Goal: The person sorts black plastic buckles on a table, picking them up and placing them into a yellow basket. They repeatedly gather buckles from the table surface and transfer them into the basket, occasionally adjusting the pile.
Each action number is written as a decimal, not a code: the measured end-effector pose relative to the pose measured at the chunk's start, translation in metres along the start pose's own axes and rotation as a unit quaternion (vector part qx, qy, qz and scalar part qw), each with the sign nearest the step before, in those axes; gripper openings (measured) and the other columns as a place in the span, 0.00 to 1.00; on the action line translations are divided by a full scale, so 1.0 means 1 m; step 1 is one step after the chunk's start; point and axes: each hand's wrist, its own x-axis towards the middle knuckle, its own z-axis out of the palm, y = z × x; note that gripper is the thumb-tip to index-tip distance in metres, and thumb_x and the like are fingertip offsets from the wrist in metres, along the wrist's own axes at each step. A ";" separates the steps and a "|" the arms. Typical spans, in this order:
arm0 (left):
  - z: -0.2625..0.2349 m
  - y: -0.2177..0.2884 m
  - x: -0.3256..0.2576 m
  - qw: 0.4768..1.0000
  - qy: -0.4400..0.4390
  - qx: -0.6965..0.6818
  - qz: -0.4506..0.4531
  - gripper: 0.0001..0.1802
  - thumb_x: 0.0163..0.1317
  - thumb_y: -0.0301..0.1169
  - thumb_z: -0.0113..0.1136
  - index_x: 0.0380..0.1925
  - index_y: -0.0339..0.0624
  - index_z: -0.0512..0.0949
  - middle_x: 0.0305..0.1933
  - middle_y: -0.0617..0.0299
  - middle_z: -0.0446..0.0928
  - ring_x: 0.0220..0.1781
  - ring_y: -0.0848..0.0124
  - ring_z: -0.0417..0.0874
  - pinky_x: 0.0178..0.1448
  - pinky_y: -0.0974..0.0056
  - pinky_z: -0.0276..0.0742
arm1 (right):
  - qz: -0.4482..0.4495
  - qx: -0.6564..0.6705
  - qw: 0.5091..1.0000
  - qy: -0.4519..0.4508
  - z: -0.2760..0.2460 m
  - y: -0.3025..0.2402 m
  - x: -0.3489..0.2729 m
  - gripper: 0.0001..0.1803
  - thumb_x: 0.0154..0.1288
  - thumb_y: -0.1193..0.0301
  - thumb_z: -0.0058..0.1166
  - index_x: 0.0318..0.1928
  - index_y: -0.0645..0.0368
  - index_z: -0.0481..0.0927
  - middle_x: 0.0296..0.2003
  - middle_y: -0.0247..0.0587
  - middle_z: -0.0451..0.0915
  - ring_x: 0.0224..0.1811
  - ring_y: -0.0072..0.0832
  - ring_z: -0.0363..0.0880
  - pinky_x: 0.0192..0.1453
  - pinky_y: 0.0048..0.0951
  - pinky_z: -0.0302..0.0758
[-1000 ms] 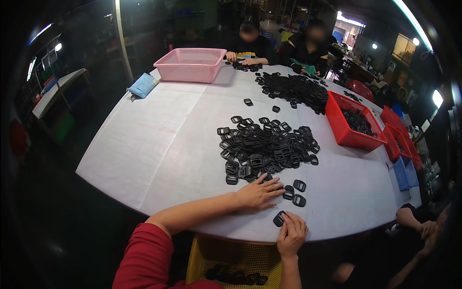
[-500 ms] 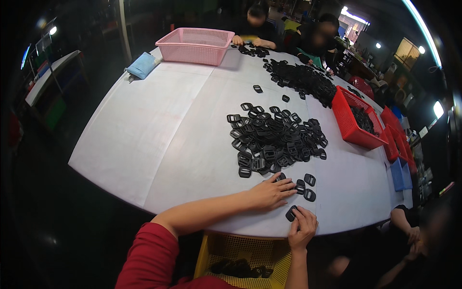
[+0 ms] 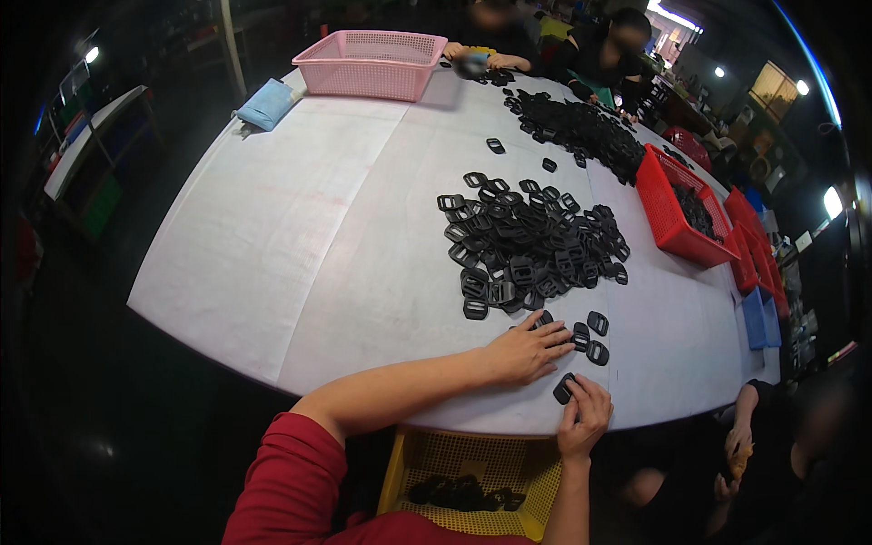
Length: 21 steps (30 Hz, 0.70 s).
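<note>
My left hand point(image 3: 529, 351) lies palm down near the table's front edge, its fingers stretched over a few loose black plastic strap buckles point(image 3: 598, 352). One buckle is partly covered by those fingers. Close to the edge, my right hand point(image 3: 586, 415) pinches a single buckle point(image 3: 565, 388) between thumb and fingers, low at the tabletop. A large heap of the same black buckles point(image 3: 522, 238) spreads just beyond my left hand. Below the table edge, in front of me, a yellow mesh basket point(image 3: 536, 468) holds several dark pieces.
A pink basket point(image 3: 363, 80) and a light blue packet point(image 3: 266, 106) sit at the far left of the white table point(image 3: 236, 236). A second black heap point(image 3: 581, 132) lies farther back. Red baskets point(image 3: 668, 213) and a blue bin point(image 3: 759, 318) line the right. Other people sit around.
The view has shifted slightly, so the table sits a little higher. My hands keep nearly the same places over the buckles. At lower right, a person's hand now shows a small orange-brown thing.
</note>
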 end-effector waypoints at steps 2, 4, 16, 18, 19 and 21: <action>0.002 -0.001 0.000 1.000 0.002 0.000 0.000 0.29 0.70 0.46 0.47 0.67 0.47 0.66 0.72 0.55 0.62 0.76 0.60 0.57 0.77 0.42 0.45 | 0.001 0.001 1.000 0.000 0.000 0.000 0.000 0.15 0.52 0.79 0.54 0.41 0.54 0.86 0.45 0.36 0.83 0.50 0.38 0.78 0.55 0.38 0.69; 0.001 -0.001 0.000 1.000 0.002 0.002 -0.001 0.29 0.70 0.46 0.47 0.67 0.47 0.66 0.72 0.55 0.63 0.76 0.60 0.58 0.77 0.42 0.45 | 0.001 -0.001 1.000 0.001 0.000 -0.001 0.001 0.15 0.53 0.79 0.54 0.41 0.54 0.86 0.45 0.35 0.83 0.50 0.38 0.78 0.55 0.38 0.69; 0.015 0.005 0.017 0.998 0.055 0.032 0.026 0.28 0.71 0.45 0.44 0.66 0.44 0.68 0.70 0.60 0.66 0.79 0.60 0.52 0.75 0.33 0.40 | -0.036 0.039 0.999 0.003 -0.003 -0.002 0.000 0.13 0.49 0.78 0.53 0.35 0.53 0.86 0.41 0.31 0.85 0.45 0.35 0.80 0.52 0.35 0.71; 0.013 0.004 0.017 0.998 0.032 0.030 0.037 0.27 0.72 0.45 0.43 0.65 0.44 0.69 0.70 0.61 0.66 0.79 0.61 0.51 0.75 0.31 0.39 | -0.037 0.042 0.998 -0.002 -0.003 -0.002 0.001 0.13 0.50 0.78 0.53 0.36 0.55 0.85 0.41 0.34 0.85 0.45 0.36 0.79 0.52 0.36 0.71; 0.011 0.004 0.017 0.999 0.021 0.025 0.038 0.27 0.72 0.45 0.42 0.65 0.44 0.69 0.71 0.61 0.66 0.79 0.62 0.51 0.75 0.30 0.38 | -0.038 0.045 0.998 -0.004 -0.004 -0.002 0.001 0.12 0.51 0.78 0.52 0.36 0.55 0.85 0.42 0.35 0.85 0.45 0.37 0.79 0.52 0.37 0.71; 0.008 0.005 0.018 0.999 0.009 0.012 0.041 0.26 0.72 0.44 0.43 0.64 0.44 0.70 0.70 0.62 0.67 0.79 0.63 0.52 0.74 0.29 0.39 | -0.039 0.049 0.998 -0.003 -0.005 -0.003 0.001 0.12 0.51 0.78 0.52 0.36 0.56 0.85 0.41 0.35 0.85 0.45 0.38 0.79 0.52 0.37 0.70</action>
